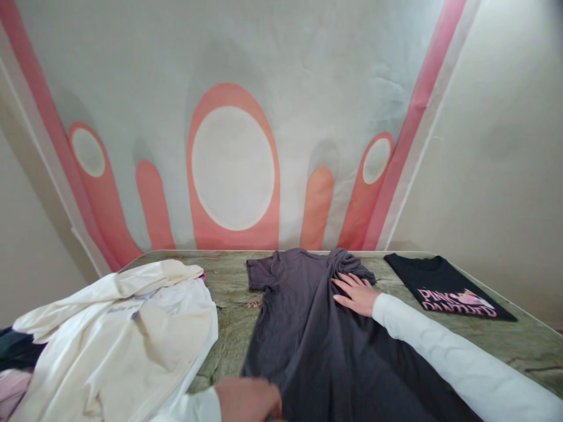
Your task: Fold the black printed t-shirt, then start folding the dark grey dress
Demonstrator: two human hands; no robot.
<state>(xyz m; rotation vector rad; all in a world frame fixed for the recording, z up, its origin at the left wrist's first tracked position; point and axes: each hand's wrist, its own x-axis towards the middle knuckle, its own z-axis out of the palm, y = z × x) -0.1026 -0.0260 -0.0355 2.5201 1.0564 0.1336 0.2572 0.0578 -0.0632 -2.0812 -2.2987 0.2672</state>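
A dark grey T-shirt lies spread on the table, collar toward the far edge. Its left sleeve is flat, while the cloth around the right shoulder is bunched in folds. My right hand rests on those folds near the right sleeve, fingers extended and spread. At the bottom edge of the view, my left hand is curled at the shirt's left side, closed on its cloth. That hand is slightly blurred and its fingertips are partly hidden.
To the left is a loose heap of cream and white clothes, with navy cloth and pink cloth beside it. A folded black T-shirt with pink print lies at the right on the wood-patterned table. A printed wall stands behind.
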